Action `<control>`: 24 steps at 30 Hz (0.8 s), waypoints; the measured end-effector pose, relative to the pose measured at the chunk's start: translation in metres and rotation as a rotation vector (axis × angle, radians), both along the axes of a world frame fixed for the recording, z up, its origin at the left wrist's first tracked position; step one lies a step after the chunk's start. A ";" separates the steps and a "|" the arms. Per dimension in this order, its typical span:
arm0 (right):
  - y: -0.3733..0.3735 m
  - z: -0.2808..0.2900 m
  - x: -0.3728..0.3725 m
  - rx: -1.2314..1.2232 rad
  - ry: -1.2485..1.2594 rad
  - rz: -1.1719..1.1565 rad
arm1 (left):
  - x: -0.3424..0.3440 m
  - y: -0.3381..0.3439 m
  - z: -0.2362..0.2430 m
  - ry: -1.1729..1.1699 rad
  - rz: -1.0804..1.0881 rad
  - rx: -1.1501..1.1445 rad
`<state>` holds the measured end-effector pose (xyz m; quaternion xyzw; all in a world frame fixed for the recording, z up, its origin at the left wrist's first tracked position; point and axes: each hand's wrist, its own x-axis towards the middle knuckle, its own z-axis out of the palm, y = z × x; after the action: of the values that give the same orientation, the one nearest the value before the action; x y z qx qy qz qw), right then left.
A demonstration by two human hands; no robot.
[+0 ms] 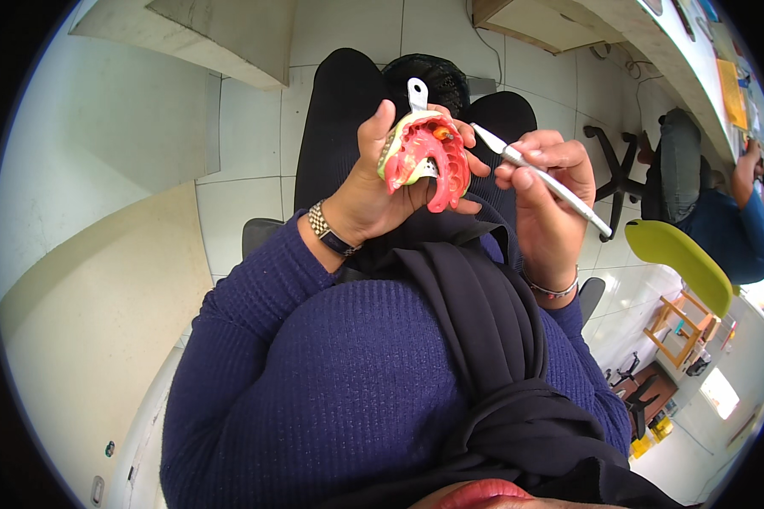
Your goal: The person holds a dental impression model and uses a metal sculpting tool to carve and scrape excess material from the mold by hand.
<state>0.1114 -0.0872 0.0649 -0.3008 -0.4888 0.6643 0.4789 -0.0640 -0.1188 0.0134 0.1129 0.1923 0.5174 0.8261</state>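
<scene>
From my end I count one dental mould, pink inside a yellow-green layer, with one pale handle pointing to the far side and one small orange piece in it. It is held above the lap, with the left hand clamped around it. The right hand is closed on one white knife, its blade pointing far and left, near the mould's right side. I see one watch on the left wrist and one bracelet on the right.

Beyond the lap, a dark bin stands on the pale tiled floor. A pale cabinet fills the left; a table runs along the far right, and nearer on the right are a green chair back and a co-worker in blue.
</scene>
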 end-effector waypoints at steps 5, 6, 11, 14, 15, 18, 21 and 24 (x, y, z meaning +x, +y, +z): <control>-0.002 -0.009 -0.007 0.360 -0.265 -0.059 | 0.003 -0.002 -0.003 0.039 0.042 -0.012; -0.002 -0.009 -0.007 0.379 -0.281 -0.053 | 0.003 -0.002 -0.001 0.062 0.063 -0.022; -0.003 -0.009 -0.008 0.399 -0.316 -0.079 | 0.003 -0.003 0.003 0.086 0.102 -0.054; 0.000 -0.010 -0.007 0.440 -0.357 -0.155 | 0.003 0.000 0.007 0.091 0.056 0.010; 0.002 -0.010 -0.006 0.458 -0.381 -0.186 | 0.002 0.001 0.008 0.070 0.050 0.011; 0.007 -0.009 -0.002 0.578 -0.556 -0.286 | 0.000 0.003 0.008 0.023 0.039 0.022; 0.011 -0.009 0.001 0.727 -0.705 -0.280 | -0.001 0.002 0.005 0.004 0.043 0.036; 0.014 -0.013 0.003 0.834 -0.758 -0.255 | 0.000 0.003 0.007 -0.020 0.039 0.029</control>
<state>0.1144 -0.0735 0.0520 -0.3600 -0.8067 0.1983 0.4247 -0.0639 -0.1163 0.0207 0.1160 0.1787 0.5371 0.8162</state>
